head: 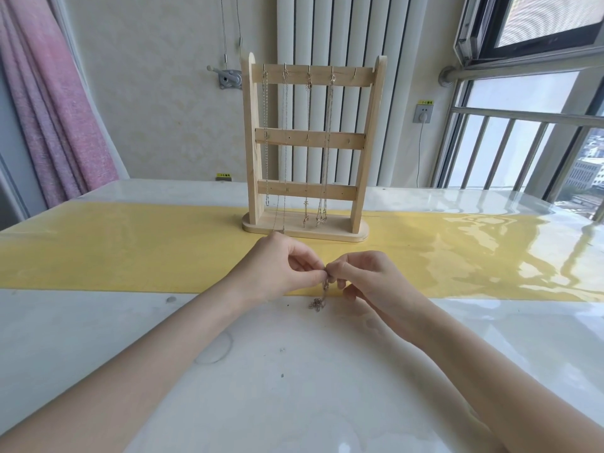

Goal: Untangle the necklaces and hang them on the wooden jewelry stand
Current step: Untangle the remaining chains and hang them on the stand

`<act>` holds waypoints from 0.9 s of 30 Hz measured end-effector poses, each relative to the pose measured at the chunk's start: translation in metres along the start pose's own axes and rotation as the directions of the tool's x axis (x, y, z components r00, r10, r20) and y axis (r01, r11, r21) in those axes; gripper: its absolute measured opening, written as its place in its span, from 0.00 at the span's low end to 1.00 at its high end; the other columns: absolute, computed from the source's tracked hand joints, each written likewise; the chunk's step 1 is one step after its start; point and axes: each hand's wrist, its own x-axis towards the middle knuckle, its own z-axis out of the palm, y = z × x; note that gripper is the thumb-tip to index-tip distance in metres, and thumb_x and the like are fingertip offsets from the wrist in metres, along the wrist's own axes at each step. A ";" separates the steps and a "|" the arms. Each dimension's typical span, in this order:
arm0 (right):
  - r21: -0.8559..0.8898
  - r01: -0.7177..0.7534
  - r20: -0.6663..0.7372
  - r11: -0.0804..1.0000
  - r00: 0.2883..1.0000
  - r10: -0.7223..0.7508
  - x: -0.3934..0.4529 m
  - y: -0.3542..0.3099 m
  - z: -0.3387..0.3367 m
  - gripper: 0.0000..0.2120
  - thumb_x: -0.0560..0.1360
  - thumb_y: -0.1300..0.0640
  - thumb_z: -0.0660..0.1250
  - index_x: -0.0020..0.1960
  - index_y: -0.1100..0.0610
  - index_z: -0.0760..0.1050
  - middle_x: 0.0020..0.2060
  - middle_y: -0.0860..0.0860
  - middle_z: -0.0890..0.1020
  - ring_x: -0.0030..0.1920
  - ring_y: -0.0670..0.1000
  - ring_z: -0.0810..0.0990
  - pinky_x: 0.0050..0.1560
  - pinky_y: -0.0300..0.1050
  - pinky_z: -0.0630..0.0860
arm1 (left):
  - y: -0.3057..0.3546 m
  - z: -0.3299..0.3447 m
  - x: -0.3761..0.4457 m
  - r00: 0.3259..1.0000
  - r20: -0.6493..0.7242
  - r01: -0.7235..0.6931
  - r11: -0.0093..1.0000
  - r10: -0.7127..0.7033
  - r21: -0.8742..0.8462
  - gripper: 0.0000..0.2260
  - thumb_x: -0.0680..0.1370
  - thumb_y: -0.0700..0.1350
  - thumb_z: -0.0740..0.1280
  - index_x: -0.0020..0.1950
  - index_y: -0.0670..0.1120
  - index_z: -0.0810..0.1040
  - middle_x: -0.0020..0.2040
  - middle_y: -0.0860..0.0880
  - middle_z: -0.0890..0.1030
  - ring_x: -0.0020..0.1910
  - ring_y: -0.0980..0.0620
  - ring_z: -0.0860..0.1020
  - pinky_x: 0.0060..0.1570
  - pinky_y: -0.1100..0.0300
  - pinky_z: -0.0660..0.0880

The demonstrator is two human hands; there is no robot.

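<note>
A: Starting big: the table [98, 338] carries a yellow runner [114, 250], and on the runner stands the wooden jewelry stand [309, 148]. Where is the work?

B: In front of the stand's base. The left hand [277, 266] and right hand [369, 276] meet fingertip to fingertip, both pinching the top of one tangled necklace [322, 295]. Its bunched end rests on the table just nearer than the runner's edge.

A: How should it be teased apart?

B: I'd judge gently: keep one pinch fixed, let the other work a loop loose, and leave the bunch lying on the table so its weight doesn't tighten the knot.

A: The count?

B: One stand with three crossbars. Four hung necklaces [307, 142] drop from the top bar; the fifth hook [355, 74], at the right end, looks free. One chain is in hand, though I can't tell whether the clump hides a second.
</note>
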 end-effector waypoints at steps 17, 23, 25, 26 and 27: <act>-0.098 0.097 -0.070 0.990 0.992 -0.104 -0.001 -0.001 -0.002 0.05 0.71 0.60 0.72 0.36 0.58 0.81 0.30 0.47 0.76 0.28 0.41 0.67 0.32 0.30 0.64 | -0.007 -0.002 0.002 0.994 0.072 0.095 0.984 -0.085 -0.149 0.05 0.74 0.40 0.69 0.38 0.47 0.80 0.30 0.53 0.77 0.28 0.63 0.74 0.34 0.69 0.73; 0.026 -0.004 0.128 1.000 0.992 0.001 -0.003 -0.003 -0.002 0.06 0.74 0.65 0.64 0.38 0.63 0.75 0.32 0.53 0.72 0.34 0.49 0.67 0.35 0.40 0.66 | -0.004 -0.002 0.000 0.982 0.156 0.136 0.973 -0.108 -0.188 0.07 0.74 0.38 0.68 0.37 0.46 0.79 0.30 0.52 0.76 0.28 0.59 0.72 0.35 0.68 0.72; 0.125 -0.032 0.215 0.992 0.977 0.005 -0.002 -0.004 -0.004 0.06 0.74 0.66 0.64 0.38 0.64 0.74 0.30 0.51 0.73 0.33 0.47 0.69 0.34 0.37 0.67 | -0.003 -0.003 0.000 0.974 0.199 0.160 0.954 -0.110 -0.254 0.07 0.74 0.37 0.67 0.37 0.45 0.79 0.29 0.54 0.77 0.29 0.59 0.73 0.36 0.69 0.73; 0.170 -0.042 0.244 0.985 0.970 -0.001 -0.002 -0.004 -0.005 0.05 0.72 0.66 0.65 0.37 0.63 0.73 0.29 0.51 0.73 0.33 0.46 0.70 0.33 0.37 0.67 | -0.002 -0.004 -0.001 0.969 0.223 0.172 0.941 -0.108 -0.292 0.06 0.74 0.38 0.68 0.38 0.45 0.79 0.28 0.55 0.77 0.30 0.60 0.73 0.37 0.69 0.74; 0.206 -0.046 0.262 0.977 0.965 -0.010 -0.001 -0.004 -0.006 0.05 0.70 0.64 0.65 0.36 0.63 0.73 0.29 0.50 0.74 0.33 0.46 0.70 0.33 0.37 0.67 | -0.002 -0.005 -0.001 0.965 0.242 0.180 0.928 -0.102 -0.326 0.06 0.74 0.38 0.69 0.38 0.45 0.79 0.28 0.56 0.77 0.29 0.60 0.74 0.38 0.69 0.74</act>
